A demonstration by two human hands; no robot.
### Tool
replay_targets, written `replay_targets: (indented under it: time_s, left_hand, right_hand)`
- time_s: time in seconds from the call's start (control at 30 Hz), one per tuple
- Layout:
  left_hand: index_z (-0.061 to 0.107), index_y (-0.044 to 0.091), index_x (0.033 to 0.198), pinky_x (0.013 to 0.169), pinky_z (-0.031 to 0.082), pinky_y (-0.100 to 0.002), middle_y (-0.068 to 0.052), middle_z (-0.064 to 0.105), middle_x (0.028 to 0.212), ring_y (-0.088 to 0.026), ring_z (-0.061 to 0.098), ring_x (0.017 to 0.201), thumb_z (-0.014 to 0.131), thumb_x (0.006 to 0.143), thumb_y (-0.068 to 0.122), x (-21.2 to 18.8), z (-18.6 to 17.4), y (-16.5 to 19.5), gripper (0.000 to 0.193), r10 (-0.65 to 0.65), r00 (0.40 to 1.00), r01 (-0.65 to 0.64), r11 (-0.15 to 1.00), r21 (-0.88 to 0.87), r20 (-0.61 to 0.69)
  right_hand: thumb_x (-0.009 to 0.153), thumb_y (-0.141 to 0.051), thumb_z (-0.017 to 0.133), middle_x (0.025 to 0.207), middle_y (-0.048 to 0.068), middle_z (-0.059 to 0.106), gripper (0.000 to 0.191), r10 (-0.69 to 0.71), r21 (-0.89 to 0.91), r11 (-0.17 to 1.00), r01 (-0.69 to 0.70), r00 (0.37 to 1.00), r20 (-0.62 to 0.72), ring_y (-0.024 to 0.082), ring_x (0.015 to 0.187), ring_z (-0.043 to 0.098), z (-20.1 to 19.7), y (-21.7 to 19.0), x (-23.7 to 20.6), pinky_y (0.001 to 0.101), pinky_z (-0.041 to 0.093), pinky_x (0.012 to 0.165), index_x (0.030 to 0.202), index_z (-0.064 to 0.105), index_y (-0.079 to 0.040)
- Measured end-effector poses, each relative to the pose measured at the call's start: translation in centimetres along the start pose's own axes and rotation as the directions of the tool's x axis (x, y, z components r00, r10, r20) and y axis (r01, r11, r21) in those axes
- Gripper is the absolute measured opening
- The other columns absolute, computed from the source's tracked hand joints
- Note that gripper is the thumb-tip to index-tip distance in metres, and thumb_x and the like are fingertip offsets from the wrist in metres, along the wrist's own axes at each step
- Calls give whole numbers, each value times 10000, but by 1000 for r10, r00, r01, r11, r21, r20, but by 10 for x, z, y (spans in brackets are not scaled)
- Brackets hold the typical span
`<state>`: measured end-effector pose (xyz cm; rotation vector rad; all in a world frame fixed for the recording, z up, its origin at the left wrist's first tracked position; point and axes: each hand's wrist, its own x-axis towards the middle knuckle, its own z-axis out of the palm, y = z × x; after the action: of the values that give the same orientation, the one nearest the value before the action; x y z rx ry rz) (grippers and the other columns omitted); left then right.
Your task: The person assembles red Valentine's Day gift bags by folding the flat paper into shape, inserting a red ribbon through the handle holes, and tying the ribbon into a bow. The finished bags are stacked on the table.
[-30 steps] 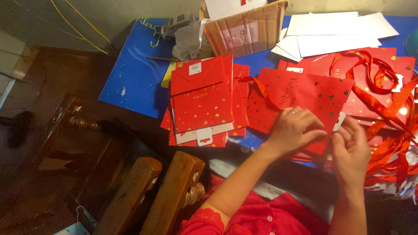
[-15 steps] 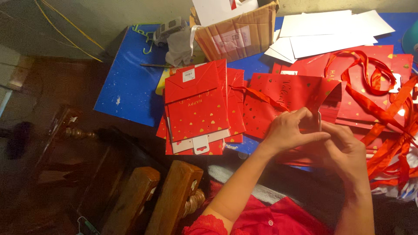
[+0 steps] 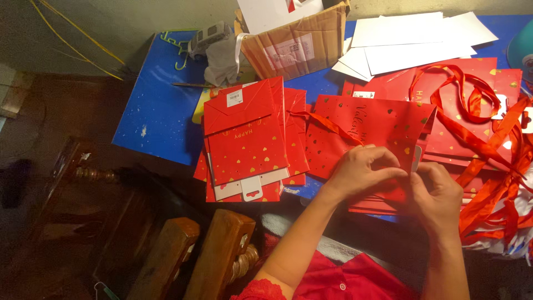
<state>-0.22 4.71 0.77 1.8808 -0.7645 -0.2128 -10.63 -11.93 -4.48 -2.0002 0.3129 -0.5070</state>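
A flat red gift bag point(image 3: 372, 130) with gold hearts lies on the blue table point(image 3: 158, 114) in front of me. My left hand point(image 3: 363, 169) presses on its lower right part, thumb and fingers pinched at the bag's edge. My right hand point(image 3: 441, 191) meets it there, fingers curled on the same edge near a small white tag point(image 3: 417, 158). A red ribbon point(image 3: 327, 123) runs across the bag's left side.
A stack of folded red gift bags point(image 3: 247, 144) lies left of my hands. More red bags with ribbon handles point(image 3: 472, 111) pile up at right. White sheets point(image 3: 411, 44), a brown cardboard box point(image 3: 294, 44) and a wooden chair back point(image 3: 216, 255) surround the spot.
My hands have shifted slightly left and closed together on the red bag's edge; the bag's top right corner is now folded back.
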Motion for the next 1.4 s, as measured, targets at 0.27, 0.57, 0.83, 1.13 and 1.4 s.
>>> replay_targets:
  time_s: [0.27, 0.57, 0.83, 1.13, 1.4]
  left_hand:
    - [748, 162, 918, 846, 543, -316, 16, 735, 845, -176, 716, 847, 784, 893, 317, -4, 3, 5, 161, 138, 988, -133, 989, 65, -74]
    - [766, 199, 907, 874, 450, -321, 53, 676, 798, -148, 635, 877, 791, 888, 313, -6, 5, 5, 119, 256, 958, -218, 942, 255, -127]
    - [737, 191, 904, 886, 453, -309, 63, 681, 809, -140, 633, 877, 789, 901, 317, -5, 8, -2, 137, 236, 963, -201, 951, 233, -131]
    - [733, 196, 915, 889, 462, -302, 77, 695, 827, -130, 635, 873, 788, 900, 300, -4, 11, -11, 119, 254, 956, -220, 952, 211, -147]
    - [737, 199, 917, 889, 460, -305, 75, 694, 829, -131, 638, 875, 791, 898, 307, -4, 11, -9, 123, 254, 956, -217, 948, 231, -144]
  right_hand:
    - [1052, -102, 651, 1006, 73, 701, 143, 29, 19, 999, -28, 997, -67, 140, 924, 666, 1, -6, -2, 286, 504, 842, 1157, 677, -9]
    - [1144, -102, 643, 1032, 46, 687, 129, 158, 291, 951, -103, 972, -173, 88, 981, 627, 6, 12, 0, 250, 512, 879, 1188, 610, 14]
    - [1046, -64, 625, 1169, 37, 677, 281, 160, 240, 957, -164, 986, 36, 99, 1026, 627, -1, -4, 4, 285, 518, 832, 1320, 636, -1]
    - [998, -53, 643, 1141, 15, 696, 253, 111, 344, 924, -165, 979, 170, 83, 1054, 635, -7, 9, 7, 261, 500, 930, 1248, 634, -15]
    - [1086, -85, 641, 895, 19, 648, 106, 241, 340, 901, -269, 963, 123, 65, 736, 553, -1, 24, 1, 239, 440, 654, 1159, 656, -9]
